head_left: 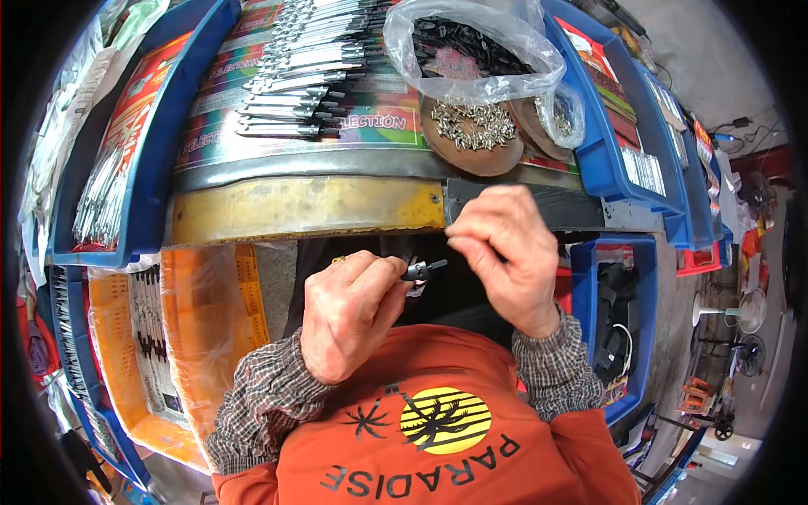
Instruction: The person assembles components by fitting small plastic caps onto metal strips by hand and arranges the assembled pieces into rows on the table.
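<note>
"Two bare hands occupy the centre; how is each placed?"

"Left hand [349, 311], left of centre: thumb and fingers grasp a dark cylindrical part [417, 271], its narrow tip [438, 264] directed toward the right of the frame, probably to leave that end accessible. Right hand [509, 252], right of centre: fingertips drawn together, apart from the part; whether they pinch anything cannot be told."

"And the containers?"

"Upper centre: a round brown dish [480, 162] of small metal pieces [480, 126], beneath a clear bag [539, 82] of black parts [471, 44], presumably kept close for easy picking. Upper left: a blue bin [151, 202] with silvery rods [105, 198]. Lower left: a plastic-lined orange crate [210, 290]."
</note>
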A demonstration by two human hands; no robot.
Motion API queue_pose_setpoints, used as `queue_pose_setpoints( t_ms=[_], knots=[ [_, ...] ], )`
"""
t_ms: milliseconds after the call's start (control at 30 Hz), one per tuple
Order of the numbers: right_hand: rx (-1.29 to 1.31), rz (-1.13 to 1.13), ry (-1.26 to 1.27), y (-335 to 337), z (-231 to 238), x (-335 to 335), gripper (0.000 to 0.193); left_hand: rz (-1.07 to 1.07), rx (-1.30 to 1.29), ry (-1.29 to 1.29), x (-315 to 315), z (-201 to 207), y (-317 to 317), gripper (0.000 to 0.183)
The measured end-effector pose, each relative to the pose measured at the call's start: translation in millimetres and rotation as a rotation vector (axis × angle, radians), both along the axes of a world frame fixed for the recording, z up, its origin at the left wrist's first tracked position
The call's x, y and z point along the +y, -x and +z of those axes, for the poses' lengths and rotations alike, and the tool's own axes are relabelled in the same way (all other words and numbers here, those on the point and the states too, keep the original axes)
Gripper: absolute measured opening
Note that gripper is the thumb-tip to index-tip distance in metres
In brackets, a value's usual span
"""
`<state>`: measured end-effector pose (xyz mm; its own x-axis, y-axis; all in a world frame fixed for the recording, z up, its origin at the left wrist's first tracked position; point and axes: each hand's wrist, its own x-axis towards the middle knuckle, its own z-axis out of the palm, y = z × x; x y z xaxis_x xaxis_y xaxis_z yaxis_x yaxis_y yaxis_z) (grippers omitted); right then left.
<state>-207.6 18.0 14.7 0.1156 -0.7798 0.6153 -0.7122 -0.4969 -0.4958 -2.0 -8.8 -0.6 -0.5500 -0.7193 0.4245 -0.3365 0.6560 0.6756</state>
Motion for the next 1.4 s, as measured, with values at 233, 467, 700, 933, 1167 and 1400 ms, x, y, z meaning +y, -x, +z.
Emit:
queue_pose_setpoints(
  t_ms=[233, 467, 700, 933, 1167, 1400],
  knots=[
    [-0.067, 0.075, -0.024, -15, -9, 21, 0.024, -0.013, 0.013, -0.041, 5, 4, 2, 0.02],
    [-0.096, 0.08, -0.022, -16, -10, 25, 0.022, -0.019, 0.03, -0.02, 8, 4, 3, 0.021],
    [-0.085, 0.072, -0.004, -17, -11, 28, 0.023, -0.036, -0.009, -0.014, 9, 6, 2, 0.024],
    [-0.016, 0.048, 0.067, -20, -13, 29, 0.026, -0.047, -0.009, -0.004, 9, 7, 3, 0.024],
    [0.126, 0.012, 0.134, -23, -17, 33, 0.032, -0.049, 0.003, 0.0, 9, 4, 3, 0.024],
    [0.314, 0.027, 0.236, -25, -18, 35, 0.032, -0.034, 0.006, 0.055, 10, 2, 3, 0.025]
  ],
)
